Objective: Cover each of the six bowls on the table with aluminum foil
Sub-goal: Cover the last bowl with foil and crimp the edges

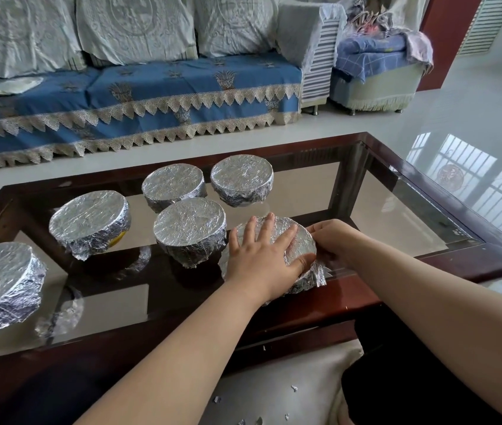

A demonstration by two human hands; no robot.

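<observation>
Last bowl (292, 240) getting wrapped. Left hand (262, 256) flat, pressing foil top; right hand (332, 240) pinching foil at rim. Next: probably crimp loose flap (320, 276) under, near worktop (335, 297) edge.

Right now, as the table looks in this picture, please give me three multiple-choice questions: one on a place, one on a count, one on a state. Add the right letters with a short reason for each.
1. Where does the bowl being handled stand?
A. At the near edge of the glass table, toward its right end
B. On the sofa
C. On the floor

2. How many foil-covered bowls are on the table?
A. Four
B. Six
C. Eight

3. What is the left hand doing?
A. Hanging idle beside the table
B. Lifting a bare bowl
C. Lying flat on the foil top, fingers spread

Answers: 1 A, it sits by the wooden frame nearest the person. 2 B, five wrapped bowls stand apart and the sixth is under the hands. 3 C, the palm presses the foil while the right hand works the foil at the bowl's side.
</observation>
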